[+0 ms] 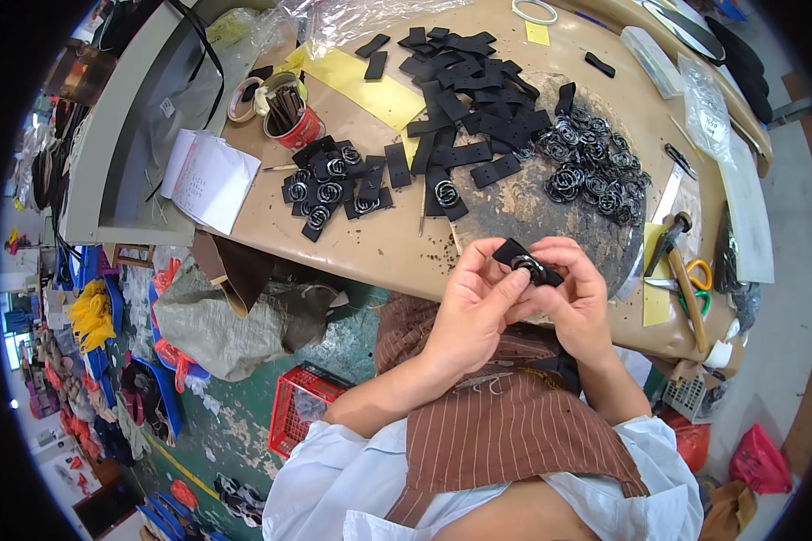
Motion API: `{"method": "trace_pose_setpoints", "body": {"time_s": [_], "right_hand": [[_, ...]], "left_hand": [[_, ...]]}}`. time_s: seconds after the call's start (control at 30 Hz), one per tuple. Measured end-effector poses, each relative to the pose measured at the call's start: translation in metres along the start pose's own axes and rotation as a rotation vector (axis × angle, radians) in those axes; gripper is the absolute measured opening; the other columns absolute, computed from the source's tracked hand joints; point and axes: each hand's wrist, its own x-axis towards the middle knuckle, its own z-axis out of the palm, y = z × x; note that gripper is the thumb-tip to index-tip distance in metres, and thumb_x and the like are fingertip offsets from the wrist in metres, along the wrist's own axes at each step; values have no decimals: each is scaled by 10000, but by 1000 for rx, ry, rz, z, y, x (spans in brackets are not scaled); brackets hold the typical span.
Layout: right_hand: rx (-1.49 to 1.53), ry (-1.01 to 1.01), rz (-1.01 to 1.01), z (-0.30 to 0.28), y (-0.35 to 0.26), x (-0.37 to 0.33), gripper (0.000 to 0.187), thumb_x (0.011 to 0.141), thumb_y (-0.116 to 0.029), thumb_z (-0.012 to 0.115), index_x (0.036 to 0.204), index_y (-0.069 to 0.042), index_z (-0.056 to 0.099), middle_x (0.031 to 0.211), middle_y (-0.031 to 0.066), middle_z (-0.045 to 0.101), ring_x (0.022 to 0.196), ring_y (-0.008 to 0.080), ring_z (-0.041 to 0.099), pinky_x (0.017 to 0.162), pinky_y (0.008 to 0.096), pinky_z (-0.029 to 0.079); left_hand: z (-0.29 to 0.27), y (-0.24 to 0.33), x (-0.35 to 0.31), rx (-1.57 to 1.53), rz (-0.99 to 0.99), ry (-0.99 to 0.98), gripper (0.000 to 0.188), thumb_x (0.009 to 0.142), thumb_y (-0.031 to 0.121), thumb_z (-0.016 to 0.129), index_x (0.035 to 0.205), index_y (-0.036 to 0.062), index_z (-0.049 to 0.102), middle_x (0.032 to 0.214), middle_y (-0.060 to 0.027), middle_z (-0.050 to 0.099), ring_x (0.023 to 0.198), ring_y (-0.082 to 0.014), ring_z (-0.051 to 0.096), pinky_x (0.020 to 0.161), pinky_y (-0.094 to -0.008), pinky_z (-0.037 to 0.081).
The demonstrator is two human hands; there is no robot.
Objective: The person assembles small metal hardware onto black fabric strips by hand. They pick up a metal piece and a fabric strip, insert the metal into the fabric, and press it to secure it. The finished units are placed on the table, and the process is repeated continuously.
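Near the front edge of the table, both my hands are closed on one small black strap piece (512, 252) with a shiny metal ring ornament (530, 268) against it. My left hand (471, 307) pinches it from the left, the thumb pressing by the ornament. Fingers of my right hand (579, 293) grip its other end. Behind them lies a heap of loose metal ring ornaments (595, 167), with a pile of plain black strap pieces (478, 86) farther back. To the left, several strap pieces with ornaments (329, 191) sit in a group.
A hammer (686, 288) and scissors (695, 275) lie at the right. A red tin (298, 129) of dark strips, a tape roll (242, 101) and a paper pad (209, 180) stand at the left. A red crate (289, 419) is on the floor.
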Motion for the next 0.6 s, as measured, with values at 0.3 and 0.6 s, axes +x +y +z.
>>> {"method": "trace_pose_setpoints", "body": {"time_s": [0.3,0.6], "right_hand": [[-85,-42,136,-13,-19,-1,271,785,67,635,1049,29,594,964,63,554,894,111,549,785,226,446],[-348,127,-271,-6,-16,-5,264,744,38,684,998,-11,630,848,63,565,756,124,557,648,237,454]], "left_hand": [[-5,19,5,855,278,-10,220,774,66,704,970,12,620,861,-36,627,773,-79,553,792,-255,437],[2,20,5,1206,652,-65,228,730,98,724,954,96,678,846,-1,658,766,-121,578,1014,-419,255]]}}
